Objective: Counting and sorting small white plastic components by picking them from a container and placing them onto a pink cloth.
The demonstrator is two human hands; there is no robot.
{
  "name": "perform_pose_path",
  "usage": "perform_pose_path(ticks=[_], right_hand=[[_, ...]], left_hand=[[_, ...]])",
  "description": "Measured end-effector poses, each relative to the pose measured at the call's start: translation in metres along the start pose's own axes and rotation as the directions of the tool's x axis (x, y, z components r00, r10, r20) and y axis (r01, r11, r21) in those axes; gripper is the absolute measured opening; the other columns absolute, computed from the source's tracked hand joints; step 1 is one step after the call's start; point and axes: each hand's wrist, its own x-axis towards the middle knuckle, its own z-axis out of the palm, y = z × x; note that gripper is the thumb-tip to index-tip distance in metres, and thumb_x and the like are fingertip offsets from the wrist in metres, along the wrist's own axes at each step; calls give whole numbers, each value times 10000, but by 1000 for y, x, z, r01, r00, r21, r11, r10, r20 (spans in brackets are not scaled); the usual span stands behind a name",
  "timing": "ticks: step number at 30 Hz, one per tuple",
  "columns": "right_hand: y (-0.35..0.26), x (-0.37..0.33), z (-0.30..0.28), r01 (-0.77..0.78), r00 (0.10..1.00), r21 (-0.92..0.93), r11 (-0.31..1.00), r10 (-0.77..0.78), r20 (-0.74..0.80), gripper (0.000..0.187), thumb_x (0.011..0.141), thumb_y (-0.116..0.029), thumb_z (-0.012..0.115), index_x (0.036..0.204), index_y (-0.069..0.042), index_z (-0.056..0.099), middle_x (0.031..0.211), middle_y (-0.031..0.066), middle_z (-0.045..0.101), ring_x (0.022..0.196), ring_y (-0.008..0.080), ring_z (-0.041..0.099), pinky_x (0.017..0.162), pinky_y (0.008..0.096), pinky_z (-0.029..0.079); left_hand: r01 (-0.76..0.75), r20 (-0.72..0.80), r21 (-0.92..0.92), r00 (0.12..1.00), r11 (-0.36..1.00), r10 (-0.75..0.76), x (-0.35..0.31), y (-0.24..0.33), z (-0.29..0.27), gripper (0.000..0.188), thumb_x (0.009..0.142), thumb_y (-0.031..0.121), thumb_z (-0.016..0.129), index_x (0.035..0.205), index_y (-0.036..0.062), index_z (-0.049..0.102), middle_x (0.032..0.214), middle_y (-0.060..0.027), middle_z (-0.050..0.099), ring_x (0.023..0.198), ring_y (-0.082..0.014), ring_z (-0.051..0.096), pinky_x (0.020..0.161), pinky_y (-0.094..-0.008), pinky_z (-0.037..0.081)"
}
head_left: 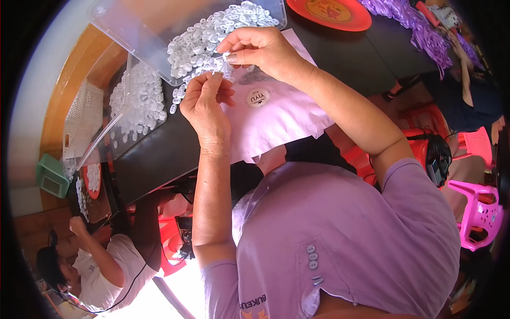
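My left hand [206,106] has thumb and fingers pinched together at the near edge of a heap of small white oval plastic pieces with holes [194,45]. Just to its right and farther off, my right hand [265,52] pinches one small white piece [226,56] between thumb and forefinger. Whatever sits in the left fingertips is mostly hidden. Both hands are close together above a pink printed bag [287,119], which spreads over the table edge toward my lap. The heap lies in a clear plastic bin [133,47], and some loose pieces [177,94] lie by its near corner.
Another clear container with white pieces [139,98] stands left on the dark table [154,165]. Beyond are a red plate [357,18] and purple ribbons [411,26]. A green basket [53,178] and a seated person [114,260] are at left; a pink stool [482,215] is at right.
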Motion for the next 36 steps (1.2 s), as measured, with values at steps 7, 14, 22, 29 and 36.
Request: perform_pose_path(ticks=[7,14,22,29,36], right_hand=[[8,1,1,-2,999,8,1000,1,53,179,874,-57,674,1051,-43,694,895,15,678,806,75,627,720,225,522],[5,0,2,24,998,-31,999,-23,51,166,875,-70,679,1038,-51,705,899,8,684,800,70,624,704,221,522],[5,0,3,0,999,-27,1000,1,38,169,873,-78,683,1039,-55,709,897,11,689,787,75,628,671,226,522],[6,0,5,-7,997,-27,1000,9,77,165,888,-81,663,1044,-58,710,904,19,693,788,83,636,671,230,526],[-2,-2,3,-133,988,91,987,125,91,173,907,-148,647,1034,-45,702,865,25,684,776,103,643,679,237,512]], left_hand=[[-15,-2,8,1000,1000,15,-2,0,2,94,872,67,631,869,-26,617,711,-84,642,567,-134,581,485,-249,440],[-25,-6,16,1000,1000,26,-2,0,2,93,863,62,631,858,-29,612,702,-85,641,561,-128,579,479,-247,437],[-38,-11,-4,999,999,38,-1,-2,1,94,864,64,632,857,-28,613,697,-85,637,555,-133,578,475,-251,435],[-42,11,12,999,999,42,-2,-2,2,109,878,77,628,870,-31,615,709,-86,640,570,-135,582,482,-254,438],[-24,10,14,1000,1000,24,-3,-1,3,114,892,77,624,880,-36,619,722,-91,647,577,-137,587,490,-254,444]])
